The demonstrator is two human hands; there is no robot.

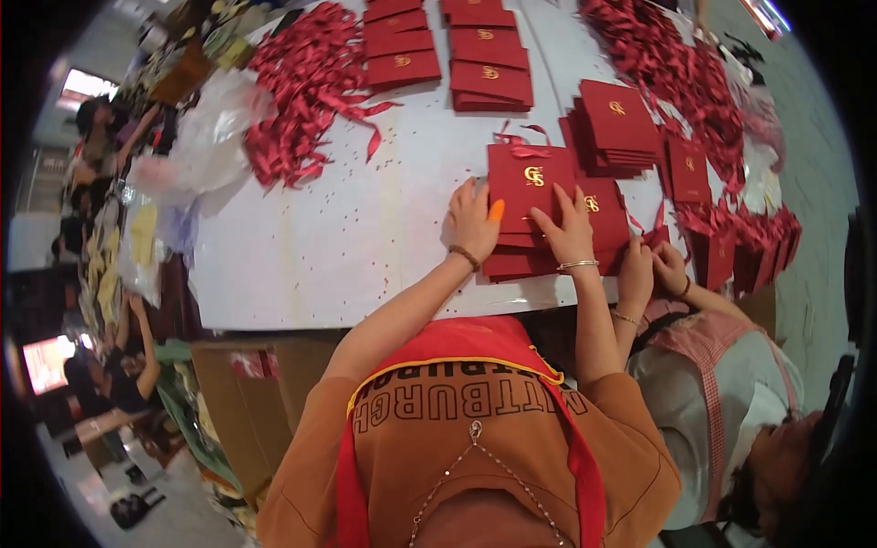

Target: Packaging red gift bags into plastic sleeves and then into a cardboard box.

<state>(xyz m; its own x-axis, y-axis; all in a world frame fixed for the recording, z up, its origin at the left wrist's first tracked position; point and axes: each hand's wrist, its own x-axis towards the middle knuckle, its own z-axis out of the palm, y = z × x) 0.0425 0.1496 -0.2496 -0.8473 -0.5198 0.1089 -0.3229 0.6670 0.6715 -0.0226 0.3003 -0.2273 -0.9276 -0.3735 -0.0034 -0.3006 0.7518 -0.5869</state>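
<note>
A red paper gift bag (523,194) with a gold emblem and red ribbon handles (523,137) lies flat in front of me, on top of more red bags (521,265). Along its left edge rests my left hand (473,219), fingers apart, with an orange cover on the thumb. My right hand (568,230) spreads its thumb and fingers over the bag's right side. Another bag (603,215) with the same emblem sticks out to the right under that hand. Both hands touch the bag; what lies beneath their fingertips is hidden.
A co-worker's hands (653,269) work close at my right. Stacks of red bags (617,128) cover the white table's (274,274) right and far sides. Heaps of red ribbon (311,82) and clear plastic (219,132) lie at left. A cardboard box (260,402) stands below the near edge.
</note>
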